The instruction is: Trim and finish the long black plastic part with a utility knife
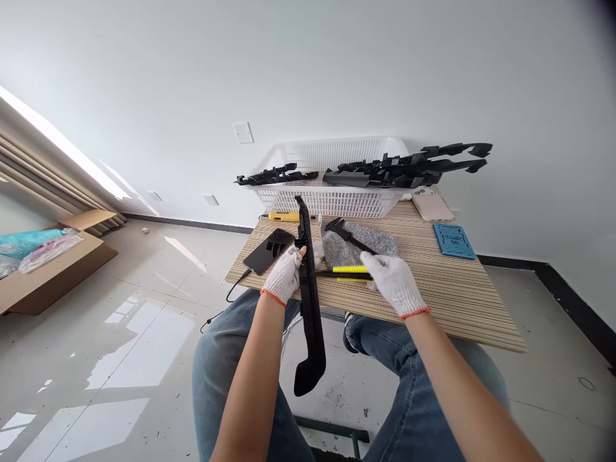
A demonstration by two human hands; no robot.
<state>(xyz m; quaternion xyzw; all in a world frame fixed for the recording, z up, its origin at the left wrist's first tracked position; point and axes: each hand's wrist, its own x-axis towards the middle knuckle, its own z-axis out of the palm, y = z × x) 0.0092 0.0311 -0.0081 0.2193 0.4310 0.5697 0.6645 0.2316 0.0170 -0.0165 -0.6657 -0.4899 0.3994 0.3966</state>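
A long black plastic part with a hooked lower end is gripped near its middle by my left hand, fingers closed round it. It stands nearly upright past the table's front edge, its lower end over the gap between my knees. My right hand is closed on a yellow-and-black hand tool with a ribbed yellow body. That tool's thin dark end points left and reaches close to the plastic part; whether they touch I cannot tell. White knitted gloves with orange cuffs cover both hands. Behind them, a black caliper lies on a grey cloth.
A white plastic basket at the table's back holds several black plastic parts, some jutting over its right side. Nearby lie a black phone, a yellow-handled tool, a pale phone and a blue square. A cardboard box stands left.
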